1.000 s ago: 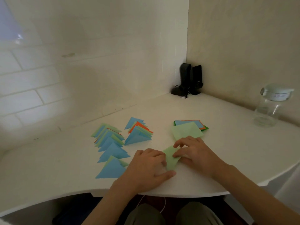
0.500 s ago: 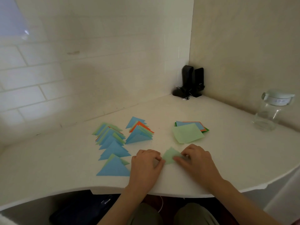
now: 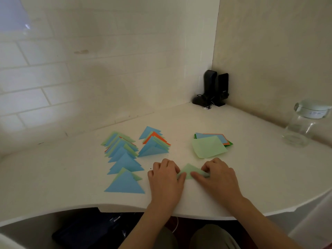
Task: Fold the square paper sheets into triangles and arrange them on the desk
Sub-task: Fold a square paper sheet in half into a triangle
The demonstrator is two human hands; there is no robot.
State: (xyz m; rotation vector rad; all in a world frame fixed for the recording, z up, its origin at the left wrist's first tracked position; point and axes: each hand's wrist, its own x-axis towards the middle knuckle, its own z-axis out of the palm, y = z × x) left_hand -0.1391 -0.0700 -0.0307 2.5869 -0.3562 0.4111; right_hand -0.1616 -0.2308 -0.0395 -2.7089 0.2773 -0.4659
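Since 1.0 s ago the hands have drawn apart: the green triangle (image 3: 190, 173), then mostly covered and lying as a narrow slanted strip, now shows its apex between them, and the left thumb no longer stretches under it. Head view, places given relative to the green triangle. It lies flat on the white desk (image 3: 251, 177) close to the front edge, apex pointing away from the person, its long edge running left to right along the near side. The left hand (image 3: 166, 178) sits at its left corner with fingers curled and the thumb tip pressing that corner down; the right hand (image 3: 218, 177) sits at its right corner, fingers curled over the paper with the thumb laid along the long edge, pinching that corner. Just behind and to the right lies a loose light-green square sheet (image 3: 208, 146), overlapping a stack of unfolded sheets (image 3: 213, 138) in blue, orange and green. Behind and left is a short row of folded triangles (image 3: 154, 143), blue, green and orange, apexes pointing away. Further left a longer row of folded triangles (image 3: 123, 157) runs toward the front edge, ending in a large blue one. Far behind, in the wall corner, stand black speakers (image 3: 214, 88). Well to the right stands a clear glass jar (image 3: 305, 124) with a pale lid.
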